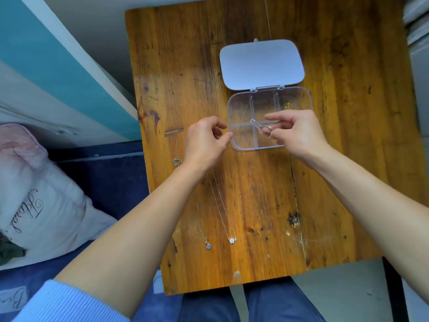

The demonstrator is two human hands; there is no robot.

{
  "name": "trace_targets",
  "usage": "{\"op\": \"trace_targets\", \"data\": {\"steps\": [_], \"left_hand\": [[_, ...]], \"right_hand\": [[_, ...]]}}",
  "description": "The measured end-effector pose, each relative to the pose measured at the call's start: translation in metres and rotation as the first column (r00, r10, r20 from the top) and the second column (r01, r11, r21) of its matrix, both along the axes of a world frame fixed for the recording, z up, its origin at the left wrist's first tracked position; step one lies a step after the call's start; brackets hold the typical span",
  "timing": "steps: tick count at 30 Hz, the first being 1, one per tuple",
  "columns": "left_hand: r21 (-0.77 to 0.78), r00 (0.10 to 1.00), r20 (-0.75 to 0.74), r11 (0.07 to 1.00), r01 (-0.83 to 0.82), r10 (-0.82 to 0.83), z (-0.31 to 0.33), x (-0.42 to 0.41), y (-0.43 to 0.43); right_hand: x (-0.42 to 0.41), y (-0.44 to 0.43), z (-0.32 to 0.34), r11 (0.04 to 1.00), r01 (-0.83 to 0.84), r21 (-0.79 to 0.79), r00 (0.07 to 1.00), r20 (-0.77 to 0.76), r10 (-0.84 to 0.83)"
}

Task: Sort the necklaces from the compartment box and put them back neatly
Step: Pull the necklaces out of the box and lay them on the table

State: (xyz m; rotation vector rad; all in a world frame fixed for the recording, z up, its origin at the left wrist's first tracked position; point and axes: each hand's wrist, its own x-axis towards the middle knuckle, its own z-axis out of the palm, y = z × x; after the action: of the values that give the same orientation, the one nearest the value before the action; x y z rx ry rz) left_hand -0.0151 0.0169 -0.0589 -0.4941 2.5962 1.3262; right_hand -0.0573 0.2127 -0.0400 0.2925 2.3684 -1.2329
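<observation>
My right hand [299, 131] pinches a silver chain [262, 127] between thumb and forefinger, over the near middle cell of the clear box [234, 105]; the chain drapes across the centre divider. My left hand [205, 141] is loosely curled, fingertips almost together at the box's near left corner; cannot tell whether it grips a strand. Box sits on the wooden table [181, 66], lid [261, 63] swung open flat on the far side. A gold chain [287, 104] lies in the far right cell, partly behind my right fingers. Two necklaces are laid out straight on the table near me: one with a small round pendant [208, 246], one with a clustered pendant [232, 240]. Their upper ends run under my left wrist. A small clasp bundle [177, 161] lies just left of that wrist. Pillow [46, 205] to the left, off the table.
</observation>
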Motion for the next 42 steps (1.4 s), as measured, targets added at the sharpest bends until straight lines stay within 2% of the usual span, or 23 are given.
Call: {"op": "trace_targets", "data": {"steps": [2, 4, 8, 11, 13, 18, 22, 25, 27, 30, 36, 42], "left_hand": [[-0.113, 0.991, -0.119, 0.993, 0.044, -0.057, 0.006, -0.003, 0.006], [-0.215, 0.965, -0.188, 0.966, 0.141, -0.182, 0.009, -0.003, 0.016], [-0.396, 0.844, -0.243, 0.843, 0.363, -0.478, 0.010, 0.002, 0.038], [-0.455, 0.767, -0.202, 0.752, 0.477, -0.609, 0.005, 0.008, 0.054], [-0.451, 0.760, -0.154, 0.729, 0.515, -0.632, 0.003, 0.010, 0.062], [-0.416, 0.765, -0.082, 0.720, 0.556, -0.638, 0.002, 0.001, 0.075], [-0.418, 0.721, 0.035, 0.645, 0.640, -0.692, -0.001, -0.009, 0.087], [-0.444, 0.703, 0.128, 0.594, 0.671, -0.699, -0.005, -0.012, 0.093], [-0.439, 0.715, 0.135, 0.605, 0.664, -0.686, -0.006, -0.013, 0.093], [-0.409, 0.739, 0.116, 0.646, 0.644, -0.664, -0.007, -0.014, 0.092], [-0.375, 0.778, -0.004, 0.722, 0.582, -0.629, -0.010, -0.009, 0.093], [-0.426, 0.765, -0.084, 0.717, 0.551, -0.638, -0.011, -0.007, 0.093]], "right_hand": [[0.007, 0.008, 0.004, 1.000, 0.000, -0.024, 1.000, 0.005, 0.000], [0.015, 0.017, 0.007, 1.000, -0.003, -0.025, 1.000, -0.008, 0.003], [0.037, 0.036, 0.010, 0.999, -0.011, 0.042, 0.996, -0.093, 0.015], [0.053, 0.046, 0.011, 0.998, 0.058, 0.028, 0.992, -0.116, -0.055], [0.060, 0.050, 0.011, 0.987, 0.157, -0.028, 0.984, -0.077, -0.159], [0.072, 0.057, 0.007, 0.911, 0.389, -0.137, 0.921, 0.056, -0.385], [0.078, 0.061, 0.001, 0.869, 0.471, -0.152, 0.870, 0.240, -0.430], [0.082, 0.066, -0.002, 0.908, 0.411, -0.078, 0.865, 0.350, -0.361], [0.084, 0.069, 0.002, 0.921, 0.377, -0.093, 0.873, 0.367, -0.321], [0.086, 0.074, 0.017, 0.931, 0.329, -0.159, 0.913, 0.303, -0.271], [0.082, 0.085, 0.058, 0.964, 0.121, -0.237, 0.987, 0.136, -0.090], [0.078, 0.092, 0.086, 0.954, -0.067, -0.294, 0.990, 0.101, 0.101]]}}
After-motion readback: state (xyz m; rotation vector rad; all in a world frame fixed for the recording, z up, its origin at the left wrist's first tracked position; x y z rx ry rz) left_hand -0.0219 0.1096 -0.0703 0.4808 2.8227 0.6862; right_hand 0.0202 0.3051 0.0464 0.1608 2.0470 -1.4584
